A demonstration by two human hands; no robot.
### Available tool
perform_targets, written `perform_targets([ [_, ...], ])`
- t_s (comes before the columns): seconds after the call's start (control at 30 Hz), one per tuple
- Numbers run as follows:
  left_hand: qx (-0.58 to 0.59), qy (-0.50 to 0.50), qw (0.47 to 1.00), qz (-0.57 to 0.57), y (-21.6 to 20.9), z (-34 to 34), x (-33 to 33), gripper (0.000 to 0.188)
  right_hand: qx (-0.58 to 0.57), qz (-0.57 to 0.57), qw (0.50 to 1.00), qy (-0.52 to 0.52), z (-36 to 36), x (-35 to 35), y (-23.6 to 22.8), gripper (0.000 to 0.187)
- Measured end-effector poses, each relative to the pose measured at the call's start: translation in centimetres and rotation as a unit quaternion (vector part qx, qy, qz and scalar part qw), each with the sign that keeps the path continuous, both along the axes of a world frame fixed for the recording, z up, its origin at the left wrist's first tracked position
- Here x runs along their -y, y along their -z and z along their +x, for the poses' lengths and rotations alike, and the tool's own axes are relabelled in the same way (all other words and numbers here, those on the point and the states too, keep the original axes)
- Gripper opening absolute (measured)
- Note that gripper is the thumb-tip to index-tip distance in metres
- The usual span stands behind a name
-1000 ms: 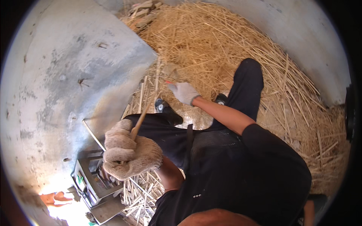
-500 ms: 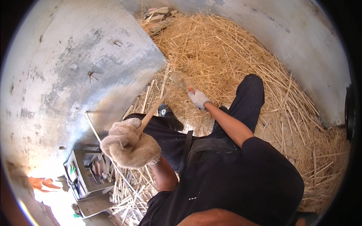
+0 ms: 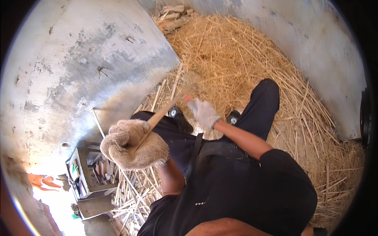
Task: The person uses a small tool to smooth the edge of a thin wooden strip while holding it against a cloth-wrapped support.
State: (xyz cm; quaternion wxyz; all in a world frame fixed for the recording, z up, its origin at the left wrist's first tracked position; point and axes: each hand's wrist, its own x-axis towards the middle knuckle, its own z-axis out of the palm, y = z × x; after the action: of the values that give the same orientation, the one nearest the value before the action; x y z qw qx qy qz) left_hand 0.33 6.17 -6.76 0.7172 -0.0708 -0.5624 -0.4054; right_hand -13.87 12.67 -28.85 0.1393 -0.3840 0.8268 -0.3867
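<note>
My left hand [image 3: 128,147], in a thick beige work glove, is closed around the near end of a long, flat, pale bamboo-like strip [image 3: 158,117]. The strip slants up and away to the right. Beside its far end my right hand [image 3: 205,114], in a thin whitish glove, is closed on a tool with an orange-red handle [image 3: 187,97]. Motion blurs the tool's far part, so its kind is not clear. Whether the tool touches the strip cannot be made out. Below both hands are my dark-trousered legs, spread apart.
Thin straw-like shavings [image 3: 220,51] cover the floor ahead, with longer strips [image 3: 134,192] at the lower left. A worn grey-white wall [image 3: 98,55] stands close on the left, another wall [image 3: 315,47] curves along the right. A small shelf cabinet [image 3: 92,177] holds items beside a bright opening.
My right hand has drawn back toward me along the strip, with the orange-red handle moving left. My left hand keeps its hold, and the view has shifted slightly.
</note>
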Motion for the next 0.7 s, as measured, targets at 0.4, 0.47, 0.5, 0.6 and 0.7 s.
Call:
perform_targets([
  [0.4, -0.065, 0.035, 0.997, 0.037, 1.0, 0.0, 1.7, 0.029, 0.116, -0.181, 0.975, -0.048, 1.2, -1.7, -1.4, 0.045],
  [0.47, -0.008, 0.028, 0.999, 0.025, 0.6, 0.2, 1.4, 0.029, 0.088, -0.163, 0.982, -0.039, 1.5, -1.4, 0.3, 0.045],
  [0.5, -0.006, 0.008, 1.000, 0.026, 0.4, 0.5, 1.4, 0.031, 0.077, -0.124, 0.989, -0.024, 1.1, -0.7, 1.4, 0.048],
  [0.6, 0.002, -0.002, 1.000, 0.001, -0.1, 0.0, 0.8, 0.037, 0.123, 0.040, 0.991, -0.021, -3.1, 2.1, 7.4, 0.062],
  [0.7, 0.020, 0.057, 0.998, -0.019, -0.7, -0.8, 0.2, 0.041, 0.060, 0.161, 0.985, -0.012, -6.7, 0.2, 15.1, 0.070],
])
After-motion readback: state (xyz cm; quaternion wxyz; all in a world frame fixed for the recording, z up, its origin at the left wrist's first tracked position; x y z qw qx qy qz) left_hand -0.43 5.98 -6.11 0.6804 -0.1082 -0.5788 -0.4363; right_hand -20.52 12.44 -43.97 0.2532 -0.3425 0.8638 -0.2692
